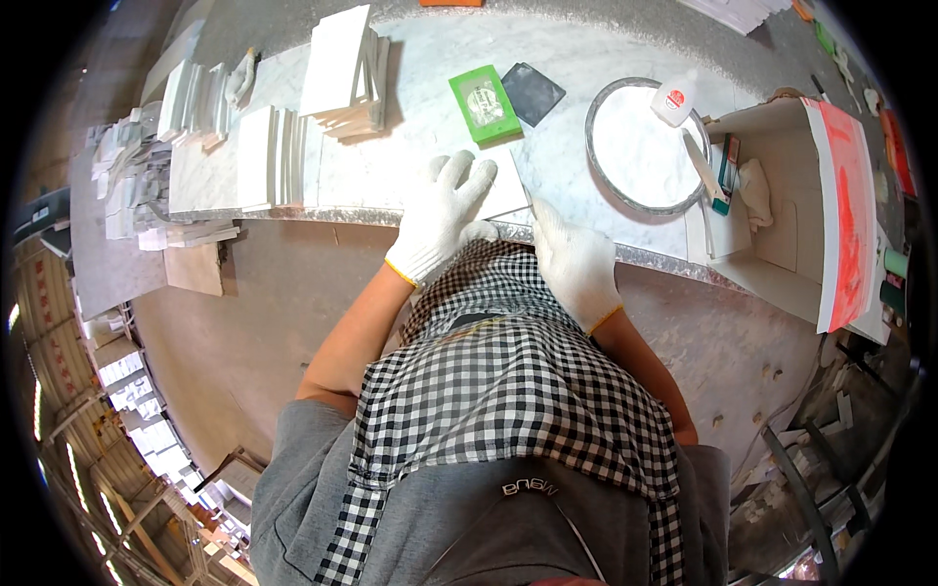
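My left hand [442, 217], in a white knitted glove, lies on a thin white tile [506, 184] at the near edge of the table. Its fingers are stretched out and somewhat apart, pressing on the tile's left part. At the tile's right near corner is my right hand [576, 262], also gloved. Its fingers are curled together; whatever they grip is too small or hidden to make out. Beyond the tile lies a green box-like block [499, 129] with a whitish patch, beside dark grey square sheets [533, 94].
A round white tub [625, 146] with a grey rim holds a white bottle [672, 102] and a flat-bladed tool [700, 161]. Rightward stands an open cardboard box [782, 210] with a red-marked flap [846, 215]. Stacked white tiles [337, 68] and upright tiles [258, 156] stand at left.
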A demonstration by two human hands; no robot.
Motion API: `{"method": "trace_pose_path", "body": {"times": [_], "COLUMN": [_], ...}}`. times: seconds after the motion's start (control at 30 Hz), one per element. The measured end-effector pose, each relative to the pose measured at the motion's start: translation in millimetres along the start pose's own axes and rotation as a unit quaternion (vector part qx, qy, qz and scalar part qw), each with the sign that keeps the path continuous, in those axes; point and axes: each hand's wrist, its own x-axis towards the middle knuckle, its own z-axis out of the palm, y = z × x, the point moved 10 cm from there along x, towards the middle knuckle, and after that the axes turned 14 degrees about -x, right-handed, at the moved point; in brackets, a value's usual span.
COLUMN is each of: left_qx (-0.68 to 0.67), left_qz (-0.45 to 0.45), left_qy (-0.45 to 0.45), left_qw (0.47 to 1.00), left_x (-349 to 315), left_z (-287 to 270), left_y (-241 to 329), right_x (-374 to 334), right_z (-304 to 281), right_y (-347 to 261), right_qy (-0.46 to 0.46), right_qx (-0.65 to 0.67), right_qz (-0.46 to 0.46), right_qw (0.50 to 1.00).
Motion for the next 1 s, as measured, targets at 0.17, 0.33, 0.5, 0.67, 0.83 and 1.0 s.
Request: {"method": "trace_pose_path", "body": {"times": [0.17,0.33,0.5,0.67,0.83,1.0], "left_qx": [0.001,0.009,0.002,0.009,0.012,0.003], "left_qz": [-0.002,0.000,-0.006,-0.004,0.039,0.041], "left_qy": [0.002,0.011,0.009,0.012,0.052,0.056], "left_qw": [1.000,1.000,1.000,1.000,0.998,0.998], "left_x": [-0.6,-1.0,-0.6,-1.4,-0.8,-0.6], "left_z": [0.6,-0.7,0.1,-0.1,-10.2,-9.6], "left_y": [0.0,1.9,0.5,0.3,12.7,11.3], "right_x": [-7.3,-13.9,-18.8,-26.5,-39.8,-13.7], "right_z": [0.0,-8.8,1.5,5.7,-0.1,4.7], "right_y": [2.6,-4.1,-3.5,0.5,15.6,13.1], "right_qy": [0.008,0.086,0.079,0.052,0.058,0.039], "right_qx": [0.012,-0.006,-0.017,-0.056,-0.055,-0.012], "right_qz": [0.022,-0.012,-0.025,-0.030,-0.006,0.041], "right_qw": [1.000,0.996,0.996,0.997,0.997,0.998]}}
